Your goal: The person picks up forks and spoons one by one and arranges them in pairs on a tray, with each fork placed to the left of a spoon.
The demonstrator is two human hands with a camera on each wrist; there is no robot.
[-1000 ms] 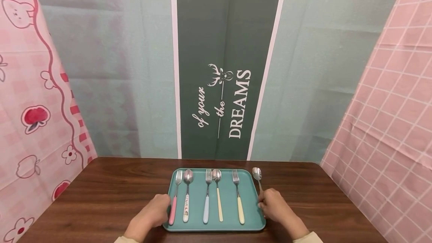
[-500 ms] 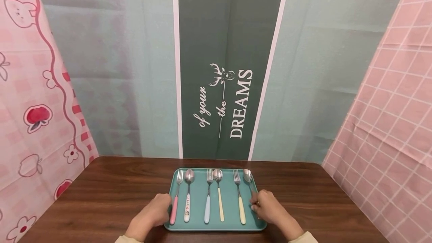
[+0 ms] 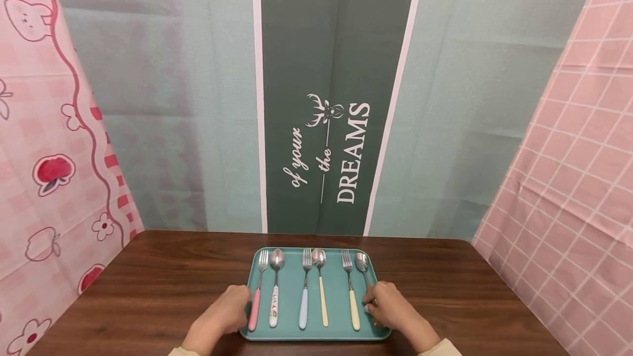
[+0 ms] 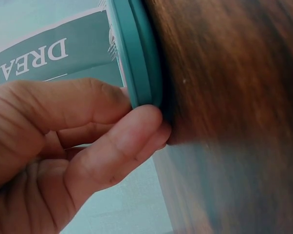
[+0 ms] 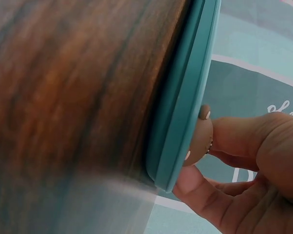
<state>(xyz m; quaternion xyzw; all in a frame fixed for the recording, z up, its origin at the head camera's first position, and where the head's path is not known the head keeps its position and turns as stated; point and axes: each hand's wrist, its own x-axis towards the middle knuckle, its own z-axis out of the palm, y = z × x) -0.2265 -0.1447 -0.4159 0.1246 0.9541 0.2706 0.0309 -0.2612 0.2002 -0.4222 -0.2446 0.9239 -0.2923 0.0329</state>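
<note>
A teal tray [image 3: 289, 331] lies on the table. My left hand [image 3: 229, 307] pinches its left rim between thumb and fingers, as the left wrist view shows. My right hand [image 3: 390, 304] holds a spoon [image 3: 361, 261] above the tray's right side. Its brown, animal-shaped handle end [image 5: 200, 139] shows between my thumb and fingers in the right wrist view. On the tray, left to right, are a pink-handled fork [image 3: 254, 309], a white patterned spoon [image 3: 274, 306], a blue-handled fork [image 3: 303, 309], a cream-handled spoon [image 3: 323, 301] and a yellow-handled fork [image 3: 354, 309].
The dark wooden table [image 3: 445, 279] extends to both sides of the tray. Behind it hangs a grey-green cloth [image 3: 316, 59] with lettering. Pink cloths stand at the left [image 3: 29, 125] and right [image 3: 568, 180].
My right hand has brought the spoon leftward from outside the tray's right rim to over the tray, then slightly down beside the yellow-handled fork. The left hand stays on the rim.
</note>
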